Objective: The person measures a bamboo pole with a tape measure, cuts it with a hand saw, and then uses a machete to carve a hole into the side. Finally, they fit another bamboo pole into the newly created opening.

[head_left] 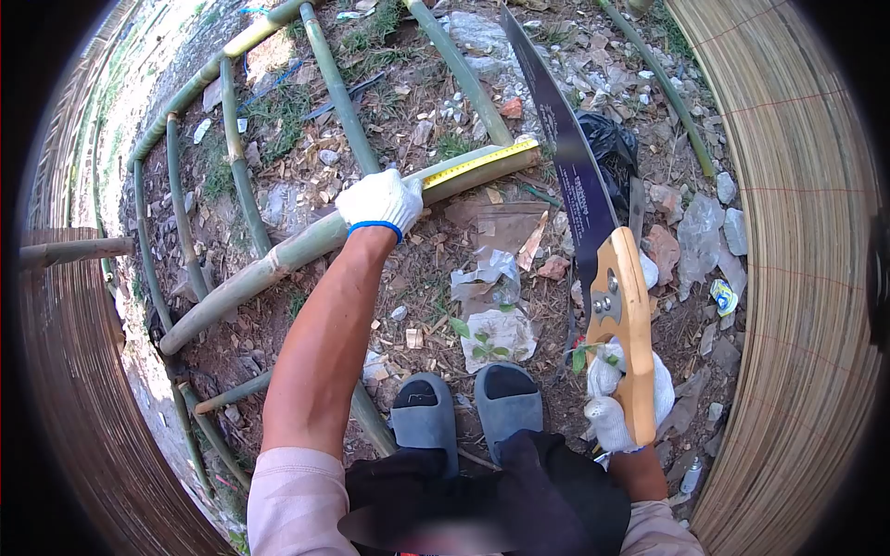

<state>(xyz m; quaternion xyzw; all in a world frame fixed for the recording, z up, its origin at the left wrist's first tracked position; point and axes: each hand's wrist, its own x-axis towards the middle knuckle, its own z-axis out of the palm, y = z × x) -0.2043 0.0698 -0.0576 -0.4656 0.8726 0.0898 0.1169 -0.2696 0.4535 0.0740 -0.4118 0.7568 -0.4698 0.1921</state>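
My left hand [380, 201], in a white knit glove with a blue cuff, is closed at the near end of a yellow tape measure [480, 162]. The tape blade lies along a thick bamboo pole [301, 246] and reaches its right end. Glove and fingers hide the tape's case, if it is there. My right hand [610, 422], also gloved, grips the light wooden handle of a handsaw [582, 190]. Its dark blade points up and away, just right of the pole's end, apart from it. A green leafy sprig [593, 355] shows beside the right glove.
Thinner bamboo poles [336, 88] lie under and beyond the thick one. Slatted bamboo screens [788, 250] border both sides. Stones, wood chips, a black plastic bag [607, 153] and clear plastic scraps [700, 236] litter the ground. My feet in grey slides [510, 408] stand close by.
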